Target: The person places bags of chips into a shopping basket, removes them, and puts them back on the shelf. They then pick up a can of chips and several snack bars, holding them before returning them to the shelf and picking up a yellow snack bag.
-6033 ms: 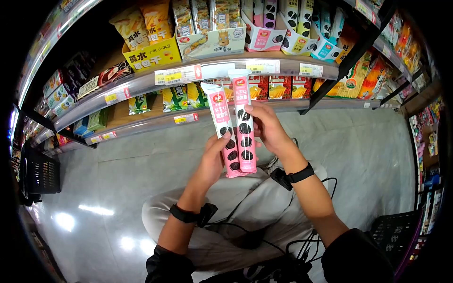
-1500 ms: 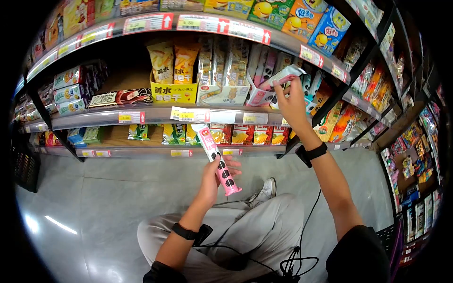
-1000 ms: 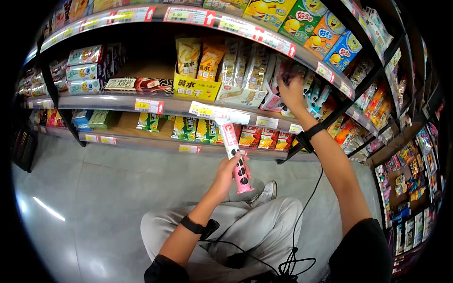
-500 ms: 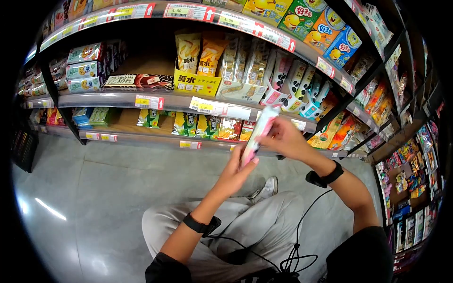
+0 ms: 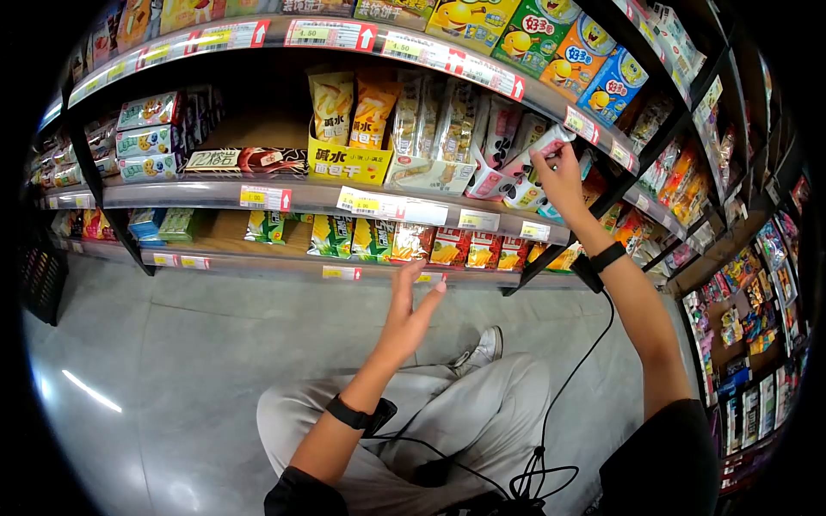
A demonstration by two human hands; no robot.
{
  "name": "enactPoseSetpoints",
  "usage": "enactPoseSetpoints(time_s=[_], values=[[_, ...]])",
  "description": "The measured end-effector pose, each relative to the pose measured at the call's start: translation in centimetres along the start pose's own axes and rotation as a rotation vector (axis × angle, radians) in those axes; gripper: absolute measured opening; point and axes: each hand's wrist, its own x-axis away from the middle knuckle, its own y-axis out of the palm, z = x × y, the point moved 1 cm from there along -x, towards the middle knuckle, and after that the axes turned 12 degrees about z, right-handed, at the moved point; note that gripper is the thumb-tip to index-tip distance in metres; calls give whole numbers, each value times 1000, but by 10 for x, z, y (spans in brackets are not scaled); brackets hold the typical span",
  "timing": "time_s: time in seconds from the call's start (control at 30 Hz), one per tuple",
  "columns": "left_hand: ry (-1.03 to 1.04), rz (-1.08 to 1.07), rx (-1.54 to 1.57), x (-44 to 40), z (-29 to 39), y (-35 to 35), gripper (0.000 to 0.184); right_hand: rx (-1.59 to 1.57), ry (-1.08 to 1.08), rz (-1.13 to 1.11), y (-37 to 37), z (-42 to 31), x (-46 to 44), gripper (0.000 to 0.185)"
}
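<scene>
My right hand [image 5: 561,179] pinches the top end of a pink-and-white snack packet [image 5: 551,140] on the middle shelf. Right below it stand small display boxes of slim packets: a pink box [image 5: 488,182] with dark spots and a white box [image 5: 521,194], partly behind my fingers. How far the packet sits inside a box is hidden. My left hand [image 5: 404,316] is empty, its fingers apart, in front of the lower shelf, nearest to red snack packs [image 5: 449,248].
A yellow box [image 5: 348,165] of bread snacks and a dark biscuit pack [image 5: 245,162] stand further left. Overhead runs a shelf edge [image 5: 327,34] with price tags. A shelf post [image 5: 538,262] slants on the right. A black basket [image 5: 43,275] sits at far left; a cable [image 5: 572,378] hangs from my right wristband.
The pink-and-white packet has gone from between both hands up to the display boxes in my right hand. My left hand has let go and moved slightly left.
</scene>
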Motion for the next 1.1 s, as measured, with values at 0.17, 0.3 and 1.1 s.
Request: enactPoseSetpoints(time_s=[0.17,0.3,1.1], values=[[-59,-5,71,0,0,0,52,200,131,-182,22,16,-28,40],[-67,-10,82,-1,-2,1,50,202,-40,-162,39,20,-30,46],[-113,-20,186,-4,1,-2,54,249,-298,-130,115,-113,0,47]])
